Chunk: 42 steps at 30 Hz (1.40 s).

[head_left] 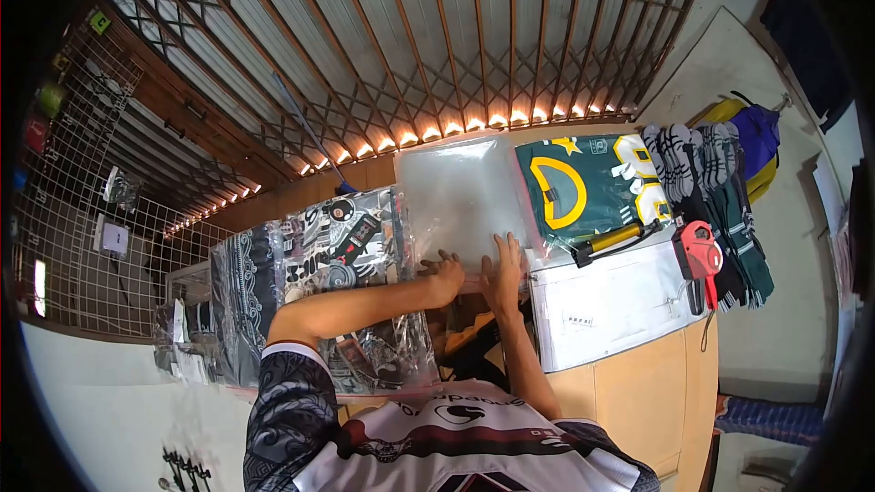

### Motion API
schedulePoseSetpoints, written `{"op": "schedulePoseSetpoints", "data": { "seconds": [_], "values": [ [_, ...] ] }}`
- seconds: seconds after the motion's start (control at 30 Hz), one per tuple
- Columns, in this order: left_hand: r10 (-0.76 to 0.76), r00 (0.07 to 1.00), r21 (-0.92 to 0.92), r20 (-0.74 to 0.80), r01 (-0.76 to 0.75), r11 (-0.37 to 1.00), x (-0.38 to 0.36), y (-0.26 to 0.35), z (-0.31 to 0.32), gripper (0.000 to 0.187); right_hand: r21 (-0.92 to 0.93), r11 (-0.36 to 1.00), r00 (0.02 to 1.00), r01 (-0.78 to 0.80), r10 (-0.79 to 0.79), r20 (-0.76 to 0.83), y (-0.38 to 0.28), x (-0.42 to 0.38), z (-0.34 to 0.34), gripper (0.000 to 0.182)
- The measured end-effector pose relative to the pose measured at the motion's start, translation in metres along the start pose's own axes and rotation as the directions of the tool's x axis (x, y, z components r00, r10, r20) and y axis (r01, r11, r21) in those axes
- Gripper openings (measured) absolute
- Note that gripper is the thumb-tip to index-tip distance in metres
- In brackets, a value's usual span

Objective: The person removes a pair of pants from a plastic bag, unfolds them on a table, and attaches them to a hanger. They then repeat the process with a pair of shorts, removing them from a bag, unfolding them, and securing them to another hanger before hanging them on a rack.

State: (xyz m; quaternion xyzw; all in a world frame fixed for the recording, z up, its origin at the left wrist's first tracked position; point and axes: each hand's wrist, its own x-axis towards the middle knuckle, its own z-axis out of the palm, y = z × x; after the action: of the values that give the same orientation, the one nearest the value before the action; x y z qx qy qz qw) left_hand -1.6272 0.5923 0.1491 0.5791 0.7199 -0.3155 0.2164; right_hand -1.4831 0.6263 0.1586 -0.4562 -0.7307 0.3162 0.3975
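Observation:
A stack of clear plastic bags (pixel 460 191) lies in the middle of the work surface. My left hand (pixel 444 279) rests on its near edge, fingers spread and slightly bent. Beside it, to the right, my right hand (pixel 501 275) lies on the near right corner of the bags with its fingers stretched forward. Neither hand is closed round anything. Left of the stack are bagged patterned garments (pixel 342 246) in black, grey and beige. To its right is a folded green garment (pixel 592 182) with yellow and white markings, in clear plastic.
White sheets (pixel 606 305) lie right of my hands, under a yellow-and-black tool (pixel 615 240). A red tape dispenser (pixel 700 251) stands at the right edge, near grey-and-black socks (pixel 679 159). A folding metal gate (pixel 437 36) rises behind; a wire grid (pixel 77 182) stands left.

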Motion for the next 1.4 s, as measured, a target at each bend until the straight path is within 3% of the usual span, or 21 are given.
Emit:
{"op": "schedulePoseSetpoints", "data": {
  "seconds": [0.07, 0.13, 0.2, 0.3, 0.4, 0.5, 0.63, 0.73, 0.8, 0.83, 0.9, 0.97, 1.03, 1.07, 1.13, 1.17, 1.27, 1.37, 1.4],
  "values": [
    [-0.028, 1.0, -0.088, -0.012, 0.027, 0.996, -0.005, 0.003, -0.002, 0.112, -0.063, 0.998, 1.0, -0.026, 0.026, 0.002, 0.01, -0.007, 0.006, 0.055],
    [0.171, 0.985, -0.007, 0.009, -0.171, 0.985, -0.034, 0.005, -0.014, 0.113, -0.115, 0.993, 1.0, 0.005, -0.005, -0.001, 0.007, -0.01, 0.006, 0.055],
    [0.273, 0.96, 0.044, 0.057, -0.275, 0.96, -0.056, 0.008, -0.019, 0.114, -0.16, 0.983, 0.996, 0.087, -0.087, 0.004, -0.006, -0.016, 0.0, 0.056],
    [0.271, 0.957, 0.022, 0.107, -0.274, 0.961, -0.064, 0.016, -0.012, 0.115, -0.298, 0.94, 0.982, 0.168, -0.133, 0.134, -0.004, -0.027, 0.0, 0.053],
    [0.228, 0.961, -0.065, 0.158, -0.22, 0.973, -0.036, 0.013, 0.016, 0.117, -0.247, 0.967, 0.998, -0.056, 0.057, -0.002, 0.019, -0.035, 0.006, 0.055],
    [0.241, 0.927, 0.003, 0.287, -0.252, 0.968, -0.023, 0.01, 0.019, 0.119, -0.362, 0.929, 0.995, -0.071, 0.089, 0.033, 0.013, -0.034, 0.005, 0.062],
    [0.324, 0.886, 0.135, 0.333, -0.385, 0.913, -0.035, 0.007, -0.01, 0.126, -0.514, 0.856, 0.996, -0.045, 0.077, 0.041, -0.016, -0.052, -0.01, 0.069],
    [0.402, 0.865, 0.217, 0.302, -0.473, 0.854, -0.015, 0.008, 0.01, 0.123, -0.331, 0.907, 0.955, -0.262, 0.292, 0.045, -0.005, -0.054, -0.011, 0.075],
    [0.443, 0.843, 0.214, 0.305, -0.514, 0.831, -0.013, 0.003, -0.001, 0.118, -0.288, 0.936, 0.977, -0.201, 0.212, 0.008, 0.002, -0.061, -0.009, 0.076],
    [0.468, 0.839, 0.034, 0.279, -0.495, 0.868, -0.016, -0.001, -0.006, 0.111, -0.274, 0.949, 0.987, -0.156, 0.156, -0.022, 0.008, -0.064, -0.007, 0.075],
    [0.44, 0.884, 0.021, 0.157, -0.448, 0.894, -0.04, 0.002, -0.026, 0.109, -0.294, 0.954, 0.998, -0.049, 0.034, -0.055, -0.004, -0.082, -0.011, 0.066],
    [0.406, 0.901, -0.021, -0.155, -0.414, 0.91, -0.125, 0.0, -0.043, 0.1, -0.259, 0.965, 0.998, -0.027, 0.013, -0.058, -0.016, -0.119, -0.014, 0.062],
    [0.57, 0.738, -0.066, -0.361, -0.63, 0.774, -0.177, -0.004, -0.038, 0.093, -0.148, 0.985, 0.995, -0.089, 0.081, -0.058, -0.034, -0.17, -0.018, 0.057],
    [0.623, 0.633, -0.072, -0.46, -0.726, 0.684, -0.201, -0.007, -0.034, 0.09, -0.187, 0.98, 0.993, -0.072, 0.052, -0.11, -0.024, -0.199, -0.01, 0.055],
    [0.659, 0.376, -0.147, -0.652, -0.915, 0.376, -0.266, -0.016, -0.013, 0.078, -0.082, 0.97, 0.973, -0.231, 0.23, -0.02, -0.045, -0.259, -0.021, 0.05],
    [0.664, 0.332, -0.197, -0.67, -0.942, 0.273, -0.293, -0.02, 0.002, 0.072, -0.093, 0.937, 0.941, -0.336, 0.337, -0.008, -0.048, -0.288, -0.022, 0.049],
    [0.701, 0.41, -0.513, -0.584, -0.856, 0.073, -0.367, -0.036, 0.064, 0.065, -0.125, 0.818, 0.826, -0.561, 0.563, -0.023, -0.021, -0.393, -0.014, 0.046],
    [0.735, 0.492, -0.664, -0.466, -0.743, 0.076, -0.386, -0.043, 0.152, 0.064, -0.06, 0.703, 0.704, -0.709, 0.699, -0.123, -0.008, -0.494, -0.021, 0.041],
    [0.733, 0.547, -0.694, -0.404, -0.706, 0.145, -0.385, -0.044, 0.181, 0.065, -0.079, 0.692, 0.693, -0.718, 0.698, -0.18, 0.023, -0.537, -0.016, 0.037]
  ]
}}
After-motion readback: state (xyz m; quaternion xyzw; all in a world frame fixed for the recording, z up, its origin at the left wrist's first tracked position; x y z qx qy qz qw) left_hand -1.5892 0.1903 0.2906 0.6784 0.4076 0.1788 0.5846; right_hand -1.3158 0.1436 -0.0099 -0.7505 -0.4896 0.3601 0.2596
